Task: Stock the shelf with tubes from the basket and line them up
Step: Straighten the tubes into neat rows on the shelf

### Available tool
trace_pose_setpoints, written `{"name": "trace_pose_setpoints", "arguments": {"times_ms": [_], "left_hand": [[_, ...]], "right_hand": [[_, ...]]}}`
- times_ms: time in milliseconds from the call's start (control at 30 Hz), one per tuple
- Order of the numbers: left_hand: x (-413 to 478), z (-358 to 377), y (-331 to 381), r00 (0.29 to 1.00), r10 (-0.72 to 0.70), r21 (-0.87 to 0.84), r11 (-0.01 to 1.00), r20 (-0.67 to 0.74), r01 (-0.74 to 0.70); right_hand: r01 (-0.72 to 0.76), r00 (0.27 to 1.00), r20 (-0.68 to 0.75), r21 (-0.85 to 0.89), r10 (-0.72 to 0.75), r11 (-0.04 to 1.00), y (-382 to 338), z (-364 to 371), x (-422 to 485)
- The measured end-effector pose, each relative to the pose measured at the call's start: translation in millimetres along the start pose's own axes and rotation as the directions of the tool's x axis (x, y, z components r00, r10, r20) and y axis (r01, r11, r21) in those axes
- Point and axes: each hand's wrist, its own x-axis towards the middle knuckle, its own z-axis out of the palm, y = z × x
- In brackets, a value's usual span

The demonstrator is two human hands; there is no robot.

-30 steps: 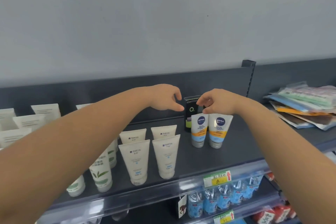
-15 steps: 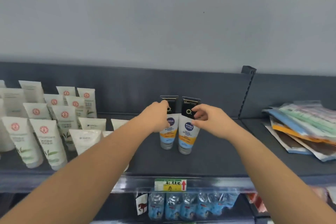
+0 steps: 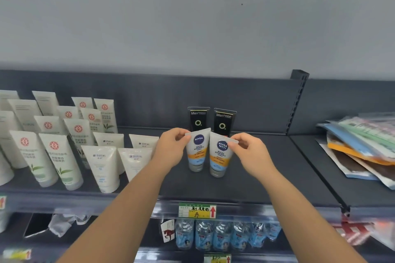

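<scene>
A plain grey wall (image 3: 192, 17) rises behind a dark matte shelf (image 3: 256, 188) with a low back panel. Both bare forearms reach up and forward from the bottom corners and converge over the middle of the shelf. The left hand (image 3: 171, 151) pinches the upper left corner of the left Nivea tube (image 3: 197, 151) between thumb and curled fingers. The right hand (image 3: 250, 151) pinches the upper right corner of the right Nivea tube (image 3: 220, 156) in the same way. The hands are apart, one clamped on each tube.

These two tubes stand on the shelf cap down, flat crimped ends up, their long axes near upright. Their tops lean slightly outward, and their printed faces are turned to the camera. They are smooth pale plastic with orange and blue bands and silver caps.

Rows of white tubes (image 3: 102, 166) fill the shelf to the left. Glossy flat packets (image 3: 359, 147) lie stacked to the right. Two black tubes (image 3: 198, 118) stand upright just behind the Nivea pair. A yellow and green price label (image 3: 197, 210) sits on the shelf's front edge.
</scene>
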Motion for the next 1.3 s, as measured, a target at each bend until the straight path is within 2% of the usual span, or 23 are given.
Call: {"name": "trace_pose_setpoints", "arguments": {"times_ms": [133, 233, 400, 867, 1300], "left_hand": [[-10.9, -2.1, -8.9, 0.997, 0.067, -0.027, 0.997, -0.047, -0.068], [-20.4, -2.2, -14.8, 0.997, 0.047, -0.11, 0.993, -0.063, -0.053], [-31.1, 1.4, -11.5, 0.996, 0.044, -0.145, 0.988, -0.082, -0.055], [-43.0, 5.4, -15.4, 0.996, 0.081, -0.143, 0.986, -0.045, -0.087], [-57.8, -4.7, -11.5, 0.99, 0.119, -0.084, 0.988, -0.078, -0.126]], "right_hand": [[0.019, 1.0, -0.004, 0.022, -0.019, 1.0, 3.4, -5.7, -11.5], [0.043, 0.999, -0.008, 0.019, -0.043, 0.999, 8.2, -9.5, -23.4], [0.068, 0.998, -0.014, 0.003, -0.068, 0.998, 9.6, -13.5, -32.0], [0.064, 0.998, -0.003, 0.022, -0.063, 0.998, 13.8, -19.9, -40.0], [0.04, 0.998, 0.039, 0.116, -0.045, 0.992, 14.2, -21.2, -41.0]]}}
